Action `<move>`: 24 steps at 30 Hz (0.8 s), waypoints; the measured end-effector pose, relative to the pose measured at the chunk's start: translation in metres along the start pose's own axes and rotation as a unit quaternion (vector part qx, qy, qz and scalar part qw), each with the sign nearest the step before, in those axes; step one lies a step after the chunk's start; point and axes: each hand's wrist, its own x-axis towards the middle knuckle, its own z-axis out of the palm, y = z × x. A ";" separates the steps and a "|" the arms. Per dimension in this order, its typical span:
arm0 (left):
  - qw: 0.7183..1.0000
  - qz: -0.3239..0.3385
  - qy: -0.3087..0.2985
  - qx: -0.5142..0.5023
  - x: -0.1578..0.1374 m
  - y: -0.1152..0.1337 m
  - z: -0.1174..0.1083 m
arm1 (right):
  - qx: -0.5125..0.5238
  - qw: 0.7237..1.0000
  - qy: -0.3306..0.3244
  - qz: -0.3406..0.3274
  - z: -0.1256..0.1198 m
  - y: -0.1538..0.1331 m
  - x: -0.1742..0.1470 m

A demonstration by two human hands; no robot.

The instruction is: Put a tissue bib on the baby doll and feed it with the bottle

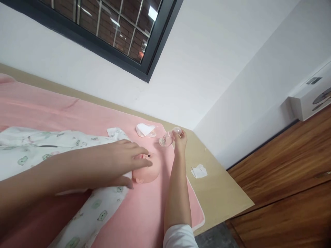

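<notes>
A baby doll lies on its back on a pink mat (150, 210), dressed in a white suit (99, 210) with green animal prints. My left hand (121, 163) hovers over the doll's chin and neck, fingers loosely spread and holding nothing. Whether its fingertips touch the doll's head (151, 172) I cannot tell. Beyond the head, at the mat's far right corner, my right hand (180, 139) grips a clear, rounded bottle (167, 138) by one end. The bottle is tilted sideways, and my fingers hide part of it.
A crumpled white tissue (144, 130) lies on the mat near the wall. Another white tissue (199, 171) rests on the tan tabletop (219, 189) at the right. A dark-framed window (147, 65) is set in the wall behind, and wooden cabinets (284, 165) stand beyond the table's right edge.
</notes>
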 end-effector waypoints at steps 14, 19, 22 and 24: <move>0.954 -0.205 0.202 -0.090 0.022 -0.015 -0.025 | 0.071 0.968 -0.200 -0.137 0.040 -0.128 -0.091; 0.951 -0.242 0.159 -0.105 0.023 -0.013 -0.029 | 0.101 0.958 -0.239 -0.123 0.061 -0.133 -0.120; 0.944 -0.278 0.145 -0.100 0.024 -0.012 -0.032 | 0.114 0.954 -0.253 -0.113 0.071 -0.132 -0.133; 0.941 -0.290 0.144 -0.096 0.024 -0.013 -0.033 | 0.120 0.951 -0.263 -0.106 0.076 -0.131 -0.138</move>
